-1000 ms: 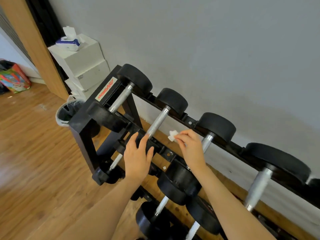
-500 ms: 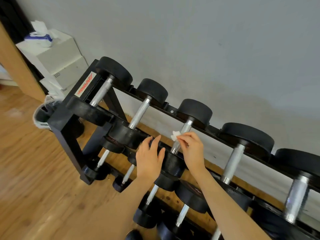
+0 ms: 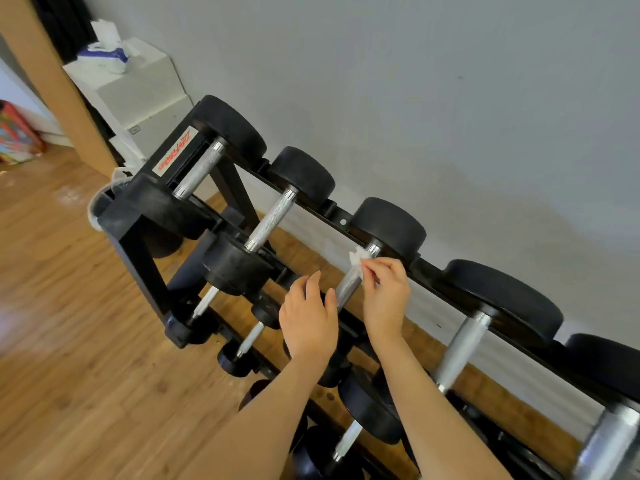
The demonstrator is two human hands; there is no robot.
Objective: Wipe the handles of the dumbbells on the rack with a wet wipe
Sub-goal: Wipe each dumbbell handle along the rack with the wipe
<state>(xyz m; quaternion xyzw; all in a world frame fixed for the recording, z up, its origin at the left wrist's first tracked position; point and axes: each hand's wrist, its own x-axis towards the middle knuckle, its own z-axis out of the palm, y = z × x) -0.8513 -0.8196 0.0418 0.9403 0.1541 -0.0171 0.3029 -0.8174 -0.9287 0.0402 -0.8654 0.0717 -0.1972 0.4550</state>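
Head view: right hand [image 3: 386, 292] pinching a small white wet wipe [image 3: 356, 258] between thumb and fingertips, pressed against the far end of the third dumbbell handle [image 3: 351, 282] on the top tier of the rack [image 3: 138, 251], just below the rear black head [image 3: 389, 225] at the rack's back rail. Left hand [image 3: 308, 320] laid flat with fingers relaxed and slightly spread over the front head of the same dumbbell at the front rail, apparently steadying it, gripping nothing. Step in hand, by judgement: wiping the third handle from the left end of the top tier, at the start of the stroke. First two handles [image 3: 199, 171] [image 3: 270, 220] toward the left corner bare; fourth handle [image 3: 460, 351] and the blurred one [image 3: 609, 441] at the right edge probably not yet wiped, lower tiers likewise. Next move likely calls for wrapping the wipe further round the knurled bar and drawing it toward the front rail, with a twist to reach the underside, while the left hand keeps the dumbbell from rolling. Compared with half a second ago: wipe now against the bar's upper end rather than just beside it, left hand nearly unchanged in place, whole rack shifted rightward in view. Tissue box [image 3: 107, 50] on white cartons beyond the left end.
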